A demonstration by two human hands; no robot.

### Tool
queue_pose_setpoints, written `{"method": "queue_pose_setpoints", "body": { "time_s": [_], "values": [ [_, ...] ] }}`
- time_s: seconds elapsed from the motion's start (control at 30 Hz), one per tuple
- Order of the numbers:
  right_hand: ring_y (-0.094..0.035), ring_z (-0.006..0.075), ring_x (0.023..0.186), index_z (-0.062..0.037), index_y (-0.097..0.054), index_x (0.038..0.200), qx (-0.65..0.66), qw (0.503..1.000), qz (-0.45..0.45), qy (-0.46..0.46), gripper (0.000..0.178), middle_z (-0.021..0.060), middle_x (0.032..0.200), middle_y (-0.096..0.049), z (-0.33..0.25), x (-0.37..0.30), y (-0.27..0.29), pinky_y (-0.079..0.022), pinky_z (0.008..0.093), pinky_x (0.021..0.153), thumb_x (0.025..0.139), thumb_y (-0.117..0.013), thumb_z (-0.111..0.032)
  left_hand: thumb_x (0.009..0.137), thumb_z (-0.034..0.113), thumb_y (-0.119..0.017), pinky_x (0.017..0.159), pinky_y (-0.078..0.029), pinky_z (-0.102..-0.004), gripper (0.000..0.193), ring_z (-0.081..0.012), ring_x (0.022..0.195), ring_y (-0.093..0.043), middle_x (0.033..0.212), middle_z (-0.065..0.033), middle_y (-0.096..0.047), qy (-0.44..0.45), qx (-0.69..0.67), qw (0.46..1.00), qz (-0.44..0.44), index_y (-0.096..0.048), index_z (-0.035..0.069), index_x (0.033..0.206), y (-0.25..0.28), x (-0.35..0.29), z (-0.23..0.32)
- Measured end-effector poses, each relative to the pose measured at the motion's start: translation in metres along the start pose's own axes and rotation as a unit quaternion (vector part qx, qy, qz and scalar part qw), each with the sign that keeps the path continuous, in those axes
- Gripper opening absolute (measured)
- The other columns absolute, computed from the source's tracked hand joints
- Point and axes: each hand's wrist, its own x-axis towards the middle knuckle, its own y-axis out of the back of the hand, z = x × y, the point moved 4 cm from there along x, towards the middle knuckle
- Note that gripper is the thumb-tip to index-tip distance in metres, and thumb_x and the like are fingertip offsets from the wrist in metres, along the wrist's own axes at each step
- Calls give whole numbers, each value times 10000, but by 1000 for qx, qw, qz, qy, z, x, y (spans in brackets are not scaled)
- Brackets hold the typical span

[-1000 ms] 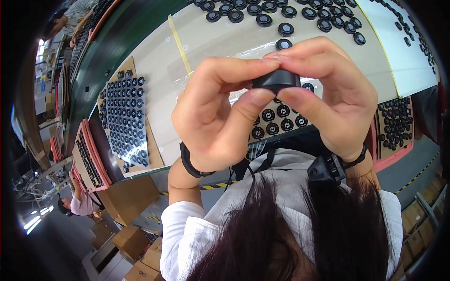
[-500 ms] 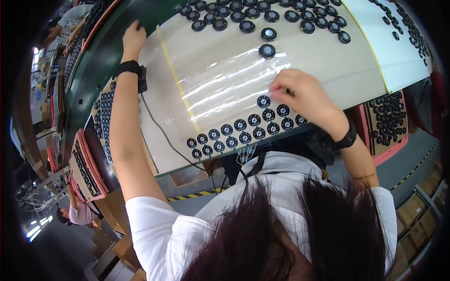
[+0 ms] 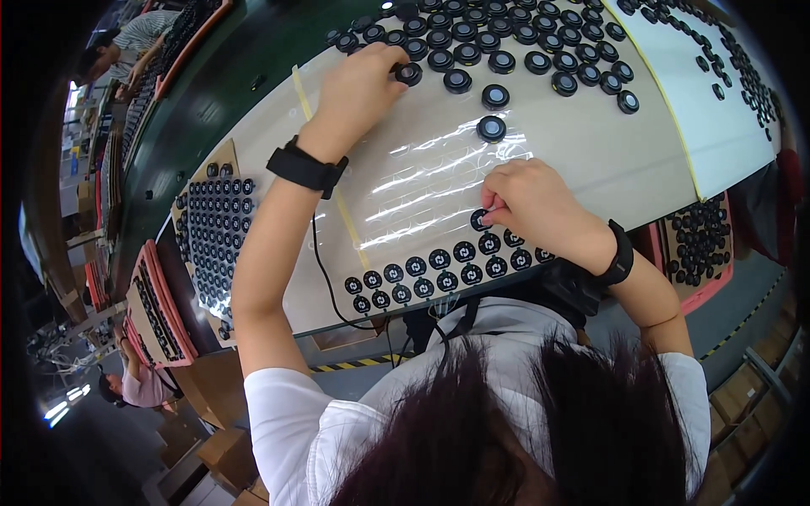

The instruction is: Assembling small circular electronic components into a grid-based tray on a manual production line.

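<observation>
My left hand (image 3: 359, 94) is at the far side of the work surface, with its thumb and fingers closed around the edge of a round black part with a grey centre (image 3: 408, 74). More such black parts (image 3: 502, 61) lie loose beside it. Nearer me, a clear sheet (image 3: 396, 190) lies flat, with two rows of round black stickers bearing a white mark (image 3: 439, 259) along its near edge. My right hand (image 3: 527, 198) pinches the edge of one round black sticker (image 3: 480, 220) just above those rows. The fingertips partly cover that sticker.
A board of black round parts in rows (image 3: 221, 215) stands at the left. A green conveyor belt (image 3: 253, 51) runs along the far left. Pink trays (image 3: 150, 304) hold more parts, and a black cable (image 3: 325, 278) crosses the table. A co-worker (image 3: 139, 46) sits beyond the belt.
My left hand has come right from over the green belt to the loose parts and closed on one. My right hand has moved slightly down and now pinches a sticker.
</observation>
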Motion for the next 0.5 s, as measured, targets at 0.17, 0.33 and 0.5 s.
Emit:
{"method": "queue_pose_setpoints", "body": {
  "time_s": [0.17,0.33,0.5],
  "values": [
    [-541,233,688,-51,-537,672,-23,1000,9,19,183,60,656,-554,-2,4,-3,-413,333,616,605,-685,-135,678,99,-641,682,-446,-307,265,-232,801,-562,904,-85,-541,-33,-66,997,-6,-572,88,934,-16,11,-8],
    [-546,244,722,-41,-539,672,21,997,-61,-39,161,73,692,-568,-4,12,2,-415,331,657,622,-673,-114,728,102,-609,681,-450,-297,260,-212,771,-562,908,-85,-516,-34,-160,986,-41,-542,89,978,-23,9,-14],
    [-563,220,830,-28,-529,660,164,966,-182,-84,136,103,854,-592,-5,13,6,-418,309,752,662,-654,-80,784,80,-560,703,-465,-251,291,-166,758,-583,912,-81,-513,18,-370,926,-70,-503,99,1069,-22,0,-8]
  ]
}}
